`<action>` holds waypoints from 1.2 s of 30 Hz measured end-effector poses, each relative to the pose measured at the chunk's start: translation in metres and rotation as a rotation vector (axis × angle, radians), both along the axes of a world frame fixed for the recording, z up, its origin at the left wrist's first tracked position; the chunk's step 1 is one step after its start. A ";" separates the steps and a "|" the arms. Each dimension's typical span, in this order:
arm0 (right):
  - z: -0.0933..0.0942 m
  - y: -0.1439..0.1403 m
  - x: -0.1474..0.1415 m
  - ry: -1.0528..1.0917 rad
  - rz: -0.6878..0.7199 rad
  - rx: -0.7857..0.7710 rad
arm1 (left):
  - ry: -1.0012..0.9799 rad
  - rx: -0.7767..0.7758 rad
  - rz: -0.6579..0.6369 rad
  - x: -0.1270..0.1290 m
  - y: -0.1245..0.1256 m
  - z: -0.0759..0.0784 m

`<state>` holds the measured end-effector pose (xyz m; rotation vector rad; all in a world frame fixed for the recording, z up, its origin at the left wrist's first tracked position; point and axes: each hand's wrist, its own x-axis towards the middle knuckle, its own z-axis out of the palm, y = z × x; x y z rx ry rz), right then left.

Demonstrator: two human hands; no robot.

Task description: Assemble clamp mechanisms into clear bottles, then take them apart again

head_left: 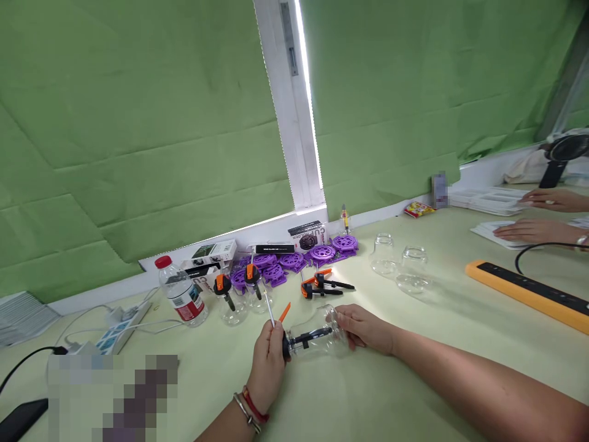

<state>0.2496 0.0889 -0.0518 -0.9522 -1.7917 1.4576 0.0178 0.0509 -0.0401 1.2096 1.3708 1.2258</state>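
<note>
My left hand [268, 362] is closed round the black cap of a clear bottle [322, 351]; an orange lever and a thin white rod stick up beside the fingers. The bottle lies sideways, and a black tube [313, 336] shows inside it. My right hand [363, 328] grips the bottle's base at the other end. Beyond the hands lie black-and-orange caps [310, 290] with black tubes. Two clear bottles with orange-and-black caps [234, 313] stand to the left. Two uncapped clear bottles [383, 261] [414, 279] stand to the right.
Purple plastic parts [292, 262] and small boxes [307, 236] line the wall. A red-capped water bottle [184, 294] and a white power strip [120, 329] are left. At right are an orange-and-black bar [529, 294] and another person's hands [540, 230] on white sheets.
</note>
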 end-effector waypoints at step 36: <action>0.008 -0.013 0.010 0.067 0.039 0.329 | -0.122 -0.111 0.124 0.002 -0.004 0.020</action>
